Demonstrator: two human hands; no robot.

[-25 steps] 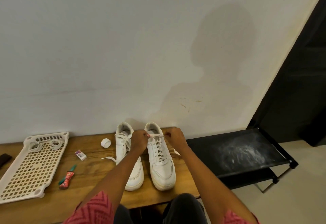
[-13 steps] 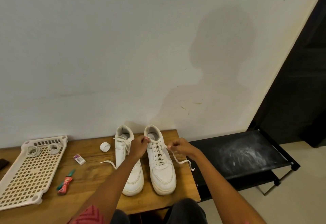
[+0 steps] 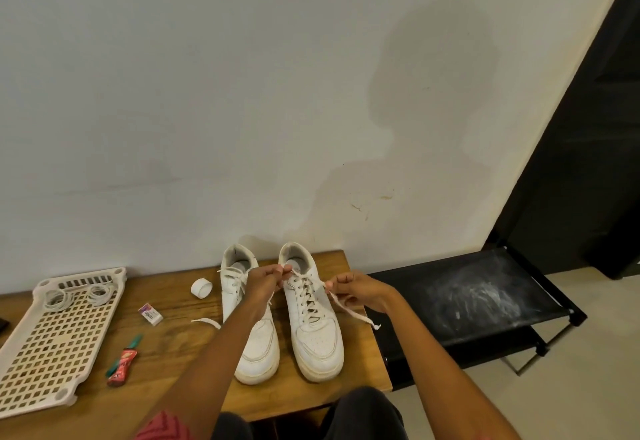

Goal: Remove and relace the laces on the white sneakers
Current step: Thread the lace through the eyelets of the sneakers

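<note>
Two white sneakers stand side by side on a wooden table (image 3: 173, 342), toes toward me. The left sneaker (image 3: 254, 342) is partly hidden by my left forearm; one end of its lace lies on the wood. The right sneaker (image 3: 313, 322) is laced up its front. My left hand (image 3: 265, 282) pinches one end of the right sneaker's lace (image 3: 349, 311) at the top eyelets. My right hand (image 3: 356, 289) pinches the other end out to the right, and its loose tail hangs past the table's right edge.
A white perforated plastic tray (image 3: 52, 339) holding coiled white cords lies at the table's left. A white tape roll (image 3: 201, 288), a small eraser box (image 3: 150, 313) and a red-green tube (image 3: 123, 361) lie between tray and sneakers. A black shelf rack (image 3: 478, 297) stands right of the table.
My right hand has drawn the lace end outward to the right, away from the sneaker's top. My left hand has stayed at the top eyelets.
</note>
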